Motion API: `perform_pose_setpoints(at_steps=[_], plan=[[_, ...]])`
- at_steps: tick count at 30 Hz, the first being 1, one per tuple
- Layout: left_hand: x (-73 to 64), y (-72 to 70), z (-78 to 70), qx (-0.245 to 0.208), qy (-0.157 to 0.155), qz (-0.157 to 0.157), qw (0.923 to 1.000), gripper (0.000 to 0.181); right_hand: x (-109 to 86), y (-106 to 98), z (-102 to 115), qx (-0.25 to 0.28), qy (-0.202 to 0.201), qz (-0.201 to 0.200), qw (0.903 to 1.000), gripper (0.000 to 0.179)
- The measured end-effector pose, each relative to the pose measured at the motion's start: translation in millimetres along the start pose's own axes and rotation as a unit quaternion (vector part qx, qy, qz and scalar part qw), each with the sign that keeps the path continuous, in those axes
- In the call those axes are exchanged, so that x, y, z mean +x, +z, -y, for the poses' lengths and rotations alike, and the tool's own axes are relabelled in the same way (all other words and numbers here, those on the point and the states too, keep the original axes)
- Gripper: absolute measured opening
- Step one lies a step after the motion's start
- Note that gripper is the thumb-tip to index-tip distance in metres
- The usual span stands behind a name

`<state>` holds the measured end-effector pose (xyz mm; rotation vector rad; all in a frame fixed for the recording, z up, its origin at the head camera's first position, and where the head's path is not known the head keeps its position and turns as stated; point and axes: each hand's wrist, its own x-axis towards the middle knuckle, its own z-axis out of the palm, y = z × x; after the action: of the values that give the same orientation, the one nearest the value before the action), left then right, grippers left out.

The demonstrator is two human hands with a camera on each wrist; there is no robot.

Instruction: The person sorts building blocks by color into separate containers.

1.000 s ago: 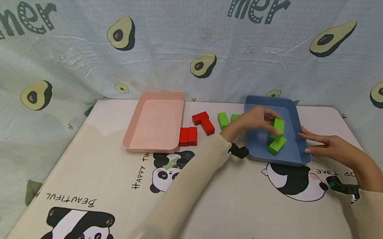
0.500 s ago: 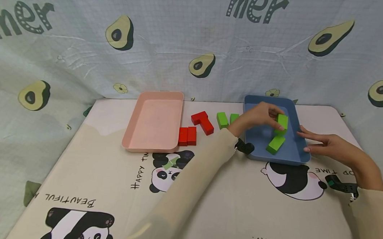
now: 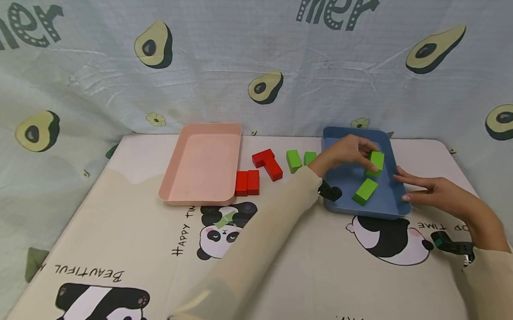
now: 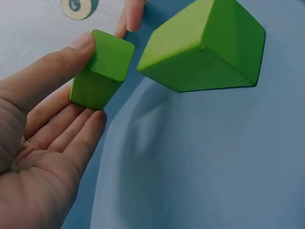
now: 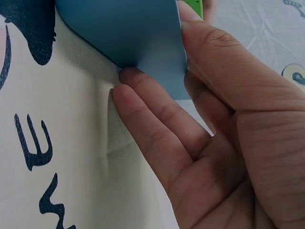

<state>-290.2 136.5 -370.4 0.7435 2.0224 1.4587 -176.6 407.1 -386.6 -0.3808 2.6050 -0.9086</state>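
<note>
My left hand (image 3: 352,150) pinches a green block (image 4: 102,71) between thumb and fingers, over the far right part of the blue tray (image 3: 345,205). A second green block (image 3: 365,191) lies tilted at an angle on the tray floor, nearer the front; it looms large in the left wrist view. At the tray's right side, my right hand (image 3: 437,191) touches it with extended fingers. In the right wrist view the right thumb (image 5: 209,40) lies at the tray's rim and two fingertips reach its outer wall.
A pink tray (image 3: 163,194) stands left of the blue one. Between the trays lie several red blocks (image 3: 247,182) and green blocks (image 3: 293,161), one partly hidden by the left wrist. A patterned sheet (image 3: 219,47) hangs behind the table (image 3: 341,280).
My left hand has moved slightly away and to the right within the tray, carrying its green block apart from the other one. The right hand stays at the tray's side; the view shifts a little.
</note>
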Motion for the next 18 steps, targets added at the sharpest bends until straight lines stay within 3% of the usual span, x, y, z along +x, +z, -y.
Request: perform_pose_setpoints(at_steps=[10,18], plan=[[3.2,0.5,9.8,-0.008,-0.007,0.01,0.9999,0.06,-0.7,1,2,0.004,0.003,0.0,1.0,0.063],[7.9,5.2,17.8,-0.044,-0.006,-0.001,0.999,0.06,0.0,2,0,0.006,-0.001,-0.005,1.0,0.063]])
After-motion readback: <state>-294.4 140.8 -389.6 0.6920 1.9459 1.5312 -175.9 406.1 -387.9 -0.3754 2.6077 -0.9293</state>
